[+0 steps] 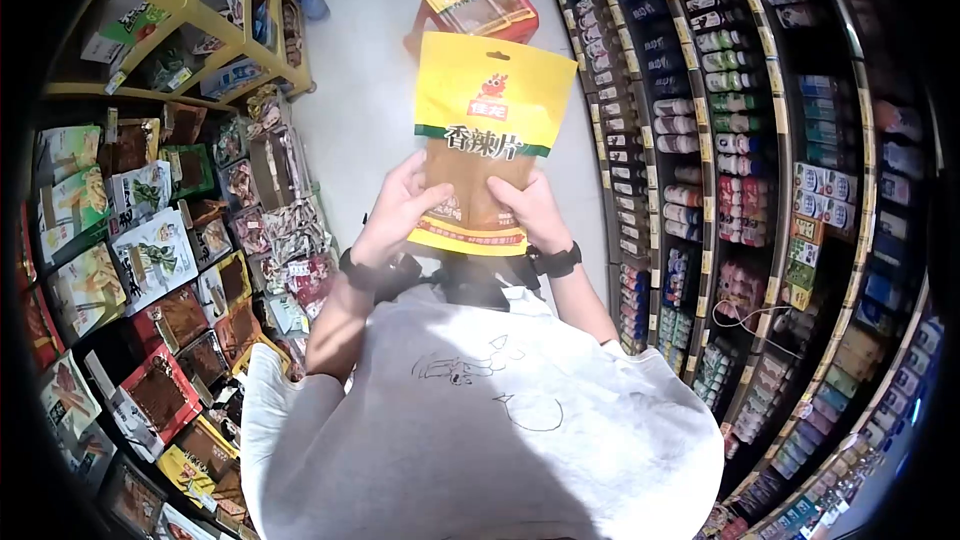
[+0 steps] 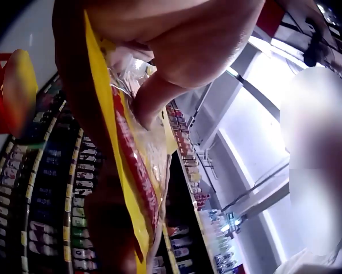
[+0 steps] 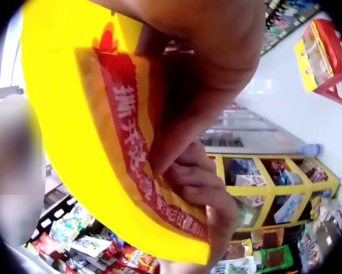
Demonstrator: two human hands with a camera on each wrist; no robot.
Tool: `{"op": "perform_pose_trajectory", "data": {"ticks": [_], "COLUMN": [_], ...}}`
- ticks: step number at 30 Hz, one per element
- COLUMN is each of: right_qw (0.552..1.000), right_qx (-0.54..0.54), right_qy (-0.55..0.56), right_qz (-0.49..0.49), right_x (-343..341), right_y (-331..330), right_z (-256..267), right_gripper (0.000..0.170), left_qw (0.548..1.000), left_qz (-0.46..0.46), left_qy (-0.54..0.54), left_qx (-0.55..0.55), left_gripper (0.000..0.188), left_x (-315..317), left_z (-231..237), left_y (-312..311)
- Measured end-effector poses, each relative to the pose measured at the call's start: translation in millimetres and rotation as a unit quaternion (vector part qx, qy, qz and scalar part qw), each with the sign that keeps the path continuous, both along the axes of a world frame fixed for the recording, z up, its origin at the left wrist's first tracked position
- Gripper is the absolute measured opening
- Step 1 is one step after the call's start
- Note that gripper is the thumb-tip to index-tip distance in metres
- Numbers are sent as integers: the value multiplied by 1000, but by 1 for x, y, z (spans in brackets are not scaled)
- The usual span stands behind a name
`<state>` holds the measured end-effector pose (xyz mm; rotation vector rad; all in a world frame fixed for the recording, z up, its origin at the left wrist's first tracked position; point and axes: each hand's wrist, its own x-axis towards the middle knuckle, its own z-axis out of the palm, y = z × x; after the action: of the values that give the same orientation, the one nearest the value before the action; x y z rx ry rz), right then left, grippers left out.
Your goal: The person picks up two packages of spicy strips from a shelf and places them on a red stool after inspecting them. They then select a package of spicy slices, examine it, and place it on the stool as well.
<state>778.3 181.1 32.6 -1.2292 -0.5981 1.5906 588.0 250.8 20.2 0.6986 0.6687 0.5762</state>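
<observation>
Both hands hold up a yellow snack packet point(image 1: 490, 90) with a brown see-through middle, upright before the chest in the head view. The left hand point(image 1: 405, 205) grips its lower left side, thumb on the front; the right hand point(image 1: 533, 208) pinches the lower right side likewise. Seen nearly edge-on in the left wrist view, the packet point(image 2: 128, 165) has the left hand's thumb pressed on its face. The right wrist view shows the packet's yellow border and red strip point(image 3: 131, 137), with the right hand point(image 3: 216, 45) around it. The fingers behind the packet are mostly hidden.
Beyond the packet, a red stool point(image 1: 525, 28) on the pale floor bears more yellow packets point(image 1: 480, 0). Bagged snacks point(image 1: 155, 250) fill the left racks, below yellow-framed bins point(image 1: 190, 10). Shelves of bottles point(image 1: 740, 140) line the right side.
</observation>
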Motion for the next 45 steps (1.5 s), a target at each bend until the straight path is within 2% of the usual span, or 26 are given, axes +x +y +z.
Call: {"op": "perform_pose_trajectory", "data": {"ticks": [3,6,9,12,15,18,21,24,26,28,31,32,33,36,38,40,41,45], "right_qw": [979,960,970,999,981,975,973,997,990,982,973,973,973,976,974,982,984,988], "right_qx": [-5,-17,9,11,-2,31,65,22,-40,-50,34,17,1,-27,-40,-75,-93,-97], "right_qy": [197,274,244,25,-145,-189,-204,-72,-137,-180,-226,-229,-232,-215,-217,-165,-138,-118], "right_qz": [-57,-62,-12,42,128,113,82,-16,-9,-5,-18,-13,-7,-21,-42,-59,-66,-35], "right_x": [5,14,23,28,35,38,50,64,85,103,123,131,141,161,182,200,209,259], "right_y": [27,55,90,124,145,160,172,183,187,190,203,205,209,227,241,258,268,303], "right_z": [-19,-30,-29,-18,-14,0,-7,-3,-12,-15,-17,-26,-31,-46,-71,-72,-74,-118], "right_gripper": [41,50,55,55,51,47,45,42,40,37,30,30,30,28,26,24,23,19], "left_qw": [994,986,985,985,988,988,989,997,999,998,995,995,989,993,990,988,993,985], "left_qz": [-21,-11,8,13,12,0,-22,-18,-10,4,-5,-14,-24,-52,-71,-88,-62,-79], "left_qy": [-90,-142,-152,-156,-143,-146,-140,-72,-17,36,68,71,93,74,100,120,98,154], "left_qx": [-64,-87,-82,-77,-50,-41,-32,9,27,50,67,68,114,79,74,53,21,-23], "left_gripper": [50,50,47,47,47,46,45,43,41,40,39,39,36,34,33,33,29,22], "left_x": [17,37,48,58,68,76,84,92,95,102,118,123,130,148,160,170,177,206], "left_z": [-6,-3,10,18,25,25,29,25,13,-5,-21,-27,-35,-47,-52,-58,-63,-91], "left_y": [32,61,90,111,126,141,156,168,174,180,197,203,210,234,253,273,279,311]}}
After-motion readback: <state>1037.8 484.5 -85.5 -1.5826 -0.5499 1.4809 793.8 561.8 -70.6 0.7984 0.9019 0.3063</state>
